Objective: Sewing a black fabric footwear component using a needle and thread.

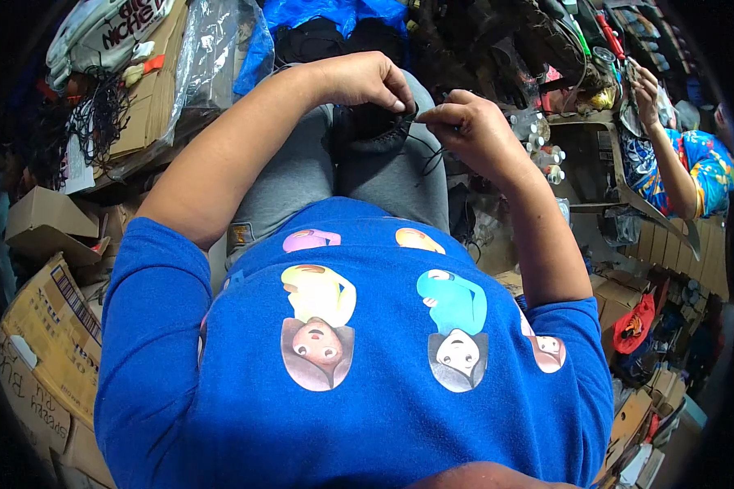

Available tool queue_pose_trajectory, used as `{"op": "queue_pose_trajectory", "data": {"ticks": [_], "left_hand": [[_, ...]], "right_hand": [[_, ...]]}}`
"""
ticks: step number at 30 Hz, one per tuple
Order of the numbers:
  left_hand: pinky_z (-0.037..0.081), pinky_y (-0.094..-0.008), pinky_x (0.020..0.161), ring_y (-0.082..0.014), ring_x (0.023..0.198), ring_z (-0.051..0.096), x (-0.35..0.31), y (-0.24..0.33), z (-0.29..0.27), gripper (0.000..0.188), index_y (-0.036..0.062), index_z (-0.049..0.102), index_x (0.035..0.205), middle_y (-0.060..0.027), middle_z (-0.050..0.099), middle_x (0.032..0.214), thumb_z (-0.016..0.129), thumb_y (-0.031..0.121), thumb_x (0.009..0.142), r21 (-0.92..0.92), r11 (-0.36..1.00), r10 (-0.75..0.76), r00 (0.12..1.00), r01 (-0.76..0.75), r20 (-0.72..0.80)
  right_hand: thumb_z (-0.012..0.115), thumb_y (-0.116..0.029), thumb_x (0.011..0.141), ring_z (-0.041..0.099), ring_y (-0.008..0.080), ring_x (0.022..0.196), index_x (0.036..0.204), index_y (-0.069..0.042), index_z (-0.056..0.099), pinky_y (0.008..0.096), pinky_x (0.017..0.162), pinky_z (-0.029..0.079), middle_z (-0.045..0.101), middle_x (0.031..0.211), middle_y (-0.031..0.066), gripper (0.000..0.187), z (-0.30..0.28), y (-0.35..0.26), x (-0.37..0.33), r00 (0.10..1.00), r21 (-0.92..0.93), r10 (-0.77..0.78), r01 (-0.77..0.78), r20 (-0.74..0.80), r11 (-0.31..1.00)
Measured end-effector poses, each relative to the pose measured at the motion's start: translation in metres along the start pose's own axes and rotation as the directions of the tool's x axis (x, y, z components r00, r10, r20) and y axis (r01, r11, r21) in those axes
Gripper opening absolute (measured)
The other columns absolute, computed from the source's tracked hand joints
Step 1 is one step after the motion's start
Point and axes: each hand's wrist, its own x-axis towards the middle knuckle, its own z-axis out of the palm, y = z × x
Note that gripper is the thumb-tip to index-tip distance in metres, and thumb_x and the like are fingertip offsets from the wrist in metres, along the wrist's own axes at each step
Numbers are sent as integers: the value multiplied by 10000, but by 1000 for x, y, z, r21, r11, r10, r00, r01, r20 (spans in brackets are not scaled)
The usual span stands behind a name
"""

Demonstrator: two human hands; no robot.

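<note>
A black shoe (373,138) rests on my lap, its dark opening facing up, between my grey-trousered thighs. My left hand (371,83) is closed at its far rim, thumb and fingers pinching the edge. Just to the right, my right hand (475,130) is closed in a pinch close to the shoe's right edge. A thin black cord (433,160) loops below those right fingertips, beside the shoe. The exact spot where the fingertips meet the cord is too small to make out.
Cardboard boxes (50,216) and a tangle of black cords (98,122) lie at the left. Clear plastic sheeting (218,61) is near my left forearm. Small bottles (546,155) stand by a wooden table (583,122) at the right, where another person's hand (646,94) is raised.
</note>
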Motion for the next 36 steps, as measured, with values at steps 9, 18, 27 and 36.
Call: {"op": "queue_pose_trajectory", "data": {"ticks": [9,18,27,36], "left_hand": [[440,-278,885,-132,920,603,-3,-11,-7,319,10,646,1090,-75,672,1001,576,52,781,-123,991,62,990,-46,128],[431,-273,913,-137,973,594,-7,10,-9,354,-1,639,1098,-82,667,1016,550,30,757,-30,995,-93,987,98,130],[426,-278,928,-158,961,608,5,-6,-8,330,-9,646,1078,-94,671,1004,583,42,757,-117,993,-15,988,34,155],[436,-276,913,-156,936,614,5,-9,-10,308,-16,650,1064,-88,674,986,600,51,767,-172,985,44,989,-19,142]], "right_hand": [[681,-40,713,560,163,717,988,-143,706,287,649,452,545,735,51,294,9,19,-5,995,243,79,-91,58,966],[669,-52,722,592,236,720,909,-127,710,328,635,481,568,756,84,206,8,8,-2,999,38,-13,15,-51,999],[655,-50,748,603,255,723,887,-109,700,340,636,490,559,777,94,158,-6,2,8,997,-69,-78,80,27,994],[639,-45,723,608,291,719,838,-110,705,366,656,501,584,741,101,148,-13,-19,12,993,-220,-110,119,52,968]]}}
